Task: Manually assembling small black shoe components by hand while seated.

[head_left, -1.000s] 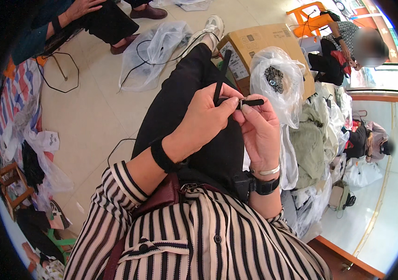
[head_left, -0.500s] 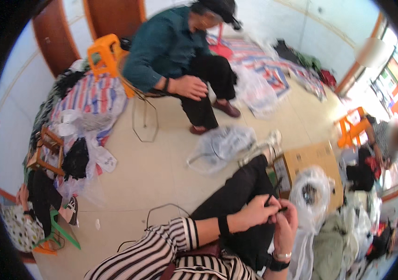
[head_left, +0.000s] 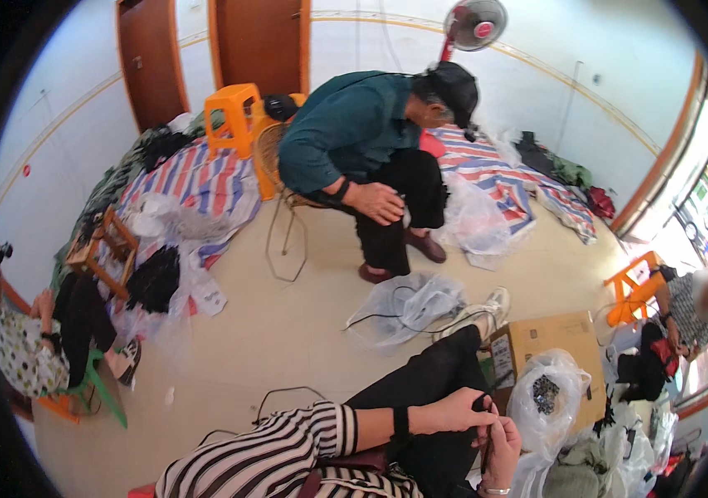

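My left hand [head_left: 456,412], with a black band at its wrist, is closed in a pinch on a thin black strip [head_left: 484,403] over my lap. Close against it, my right hand [head_left: 502,448] also has its fingers pinched together on the dark strip. Part of the strip seems to hang below the fingers. Its exact kind is too small to make out. Beside my hands, an open clear plastic bag [head_left: 546,394] holds many small metallic pieces and leans against a cardboard box [head_left: 549,336].
Across from me a person in a teal shirt [head_left: 346,124] bends forward on a chair. Another sits at left on a green stool [head_left: 105,390], a third at right by an orange stool [head_left: 636,290]. A clear plastic bag [head_left: 408,307] lies near my shoe. Piled fabric [head_left: 578,473] is at lower right.
The view has tilted up, so a fan now shows at the top. My hands have stayed together, with the right fingers turned slightly. The person in teal is bent further forward.
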Tool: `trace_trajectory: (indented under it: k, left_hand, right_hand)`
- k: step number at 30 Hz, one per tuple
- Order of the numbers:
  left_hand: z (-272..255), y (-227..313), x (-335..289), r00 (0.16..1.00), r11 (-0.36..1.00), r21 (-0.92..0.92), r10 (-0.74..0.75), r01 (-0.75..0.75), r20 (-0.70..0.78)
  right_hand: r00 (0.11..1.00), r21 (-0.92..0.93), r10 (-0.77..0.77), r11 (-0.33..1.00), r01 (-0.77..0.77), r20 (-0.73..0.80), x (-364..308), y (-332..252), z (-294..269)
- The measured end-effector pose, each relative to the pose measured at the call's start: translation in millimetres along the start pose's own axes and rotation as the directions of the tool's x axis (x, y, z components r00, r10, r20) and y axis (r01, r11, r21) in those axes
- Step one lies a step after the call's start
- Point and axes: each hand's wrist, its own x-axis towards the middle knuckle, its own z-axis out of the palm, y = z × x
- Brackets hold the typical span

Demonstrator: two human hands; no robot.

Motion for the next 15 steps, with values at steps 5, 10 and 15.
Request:
trace_trajectory:
  k: [5, 10, 15]
  left_hand:
    - [-19.2, -6.2, 8.7, 0.896, 0.802, 0.401, 0.38, -0.443, 0.229]
    - [-38.6, 2.1, 3.9, 0.894, 0.78, 0.447, 0.325, -0.437, 0.307]
    - [-45.2, 8.7, 2.2, 0.898, 0.756, 0.485, 0.342, -0.439, 0.278]
  right_hand:
    - [0.98, 0.028, 0.16, 0.986, -0.165, 0.12, -3.8, -5.9, -3.6]
    - [0.962, -0.077, 0.214, 0.976, -0.204, 0.169, 2.4, 1.2, -9.6]
    - [0.946, -0.106, 0.237, 0.97, -0.218, 0.221, 7.5, -3.6, -1.5]
